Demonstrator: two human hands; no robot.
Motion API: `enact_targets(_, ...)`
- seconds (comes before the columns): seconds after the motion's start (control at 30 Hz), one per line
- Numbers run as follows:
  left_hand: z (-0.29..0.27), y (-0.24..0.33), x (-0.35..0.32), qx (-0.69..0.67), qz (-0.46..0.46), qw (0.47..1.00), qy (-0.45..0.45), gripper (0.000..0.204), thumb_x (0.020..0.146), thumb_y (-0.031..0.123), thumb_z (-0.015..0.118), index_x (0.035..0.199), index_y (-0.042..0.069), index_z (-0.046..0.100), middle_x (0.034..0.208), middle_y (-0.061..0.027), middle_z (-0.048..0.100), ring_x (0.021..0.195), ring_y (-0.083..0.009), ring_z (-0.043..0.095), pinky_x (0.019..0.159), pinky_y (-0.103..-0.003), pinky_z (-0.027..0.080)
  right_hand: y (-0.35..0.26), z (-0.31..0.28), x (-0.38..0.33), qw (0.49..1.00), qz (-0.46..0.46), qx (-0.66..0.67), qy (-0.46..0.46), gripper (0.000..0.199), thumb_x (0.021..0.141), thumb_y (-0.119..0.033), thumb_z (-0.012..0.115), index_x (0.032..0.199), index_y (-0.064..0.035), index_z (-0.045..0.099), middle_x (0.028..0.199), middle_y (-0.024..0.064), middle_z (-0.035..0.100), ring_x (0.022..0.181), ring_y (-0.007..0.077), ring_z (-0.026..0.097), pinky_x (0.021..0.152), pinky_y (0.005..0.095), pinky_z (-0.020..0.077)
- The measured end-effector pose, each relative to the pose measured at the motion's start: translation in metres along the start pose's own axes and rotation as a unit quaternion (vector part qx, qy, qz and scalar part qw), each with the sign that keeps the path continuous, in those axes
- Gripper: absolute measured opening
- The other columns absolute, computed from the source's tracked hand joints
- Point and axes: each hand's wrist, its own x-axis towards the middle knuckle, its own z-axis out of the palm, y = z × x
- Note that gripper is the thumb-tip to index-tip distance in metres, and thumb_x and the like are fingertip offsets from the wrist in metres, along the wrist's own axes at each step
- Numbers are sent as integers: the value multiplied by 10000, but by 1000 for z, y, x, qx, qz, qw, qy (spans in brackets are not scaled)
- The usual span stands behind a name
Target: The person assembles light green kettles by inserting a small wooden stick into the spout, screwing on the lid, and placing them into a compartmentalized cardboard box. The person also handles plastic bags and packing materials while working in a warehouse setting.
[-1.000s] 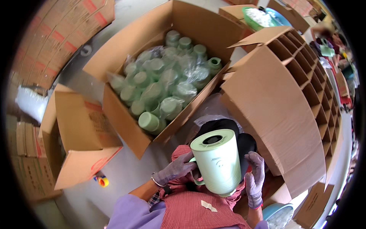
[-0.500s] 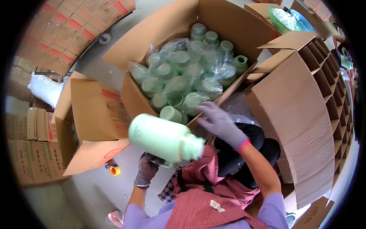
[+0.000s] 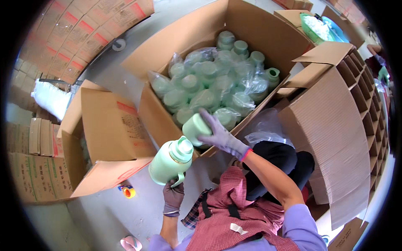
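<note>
My left hand [image 3: 173, 195], in a dark glove, is closed on the handle of a pale green thermos flask [image 3: 166, 166]. The flask leans with its spouted top up and to the right. My right hand [image 3: 221, 135], in a light grey glove, grips a pale green cup-shaped lid [image 3: 195, 129] just above the flask's top and apart from it. Behind them stands an open cardboard box [image 3: 157, 112] full of pale green cups and flask parts [image 3: 206, 98], several of them in clear plastic bags.
At left sits a smaller open carton [image 3: 109, 125]. A cardboard box with a grid of dividers [image 3: 354, 79] lies at right. Clear plastic bags [image 3: 269, 130] rest by my knees. A yellow tape roll [image 3: 129, 192] is on the floor. Stacked cartons [image 3: 79, 44] stand behind left.
The flask has gone from lying nearly level to leaning upright, its top now up. My right hand has moved left and taken the cup-shaped lid from the box's near edge.
</note>
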Motion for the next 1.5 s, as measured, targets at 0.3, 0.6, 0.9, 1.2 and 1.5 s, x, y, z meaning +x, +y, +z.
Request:
enact_targets(0.3,106,-34,28,633,380,635,-226,211,979,153,528,1165,59,560,1039,-72,617,897,-167,609,828,-365,509,-60,-68,-95,818,227,528,15,791,916,-520,634,1503,-121,283,1408,93,477,1244,310,533,990,513,490)
enact_targets(0.6,215,-71,-29,669,268,550,-422,529,870,41,674,1358,181,524,1386,-230,479,1264,-387,510,993,-431,481,-120,-175,-141,966,120,224,47,649,888,-450,590,1355,-4,524,1163,136,630,1057,200,619,942,317,482)
enact_targets(0.9,137,-100,-55,665,180,354,-632,498,838,39,631,1331,80,567,1308,-250,519,1166,-400,570,993,-476,475,-155,-178,-218,895,226,-373,-90,640,782,-586,718,1128,-54,638,1120,190,619,970,315,642,856,415,519)
enact_targets(1.2,211,-143,72,723,159,546,-393,286,982,141,527,1211,-8,610,1131,-158,655,1046,-264,631,915,-335,483,-142,-217,-229,971,52,-217,-82,827,761,-619,723,1349,-68,537,1112,173,622,1125,335,553,969,425,435)
enact_targets(1.5,103,-287,253,823,128,397,-386,596,933,430,592,1387,65,464,1289,-243,546,1207,-384,528,1046,-440,398,-129,-269,-220,907,367,-74,190,437,840,-231,725,1202,-7,626,915,150,688,844,217,680,785,330,535)
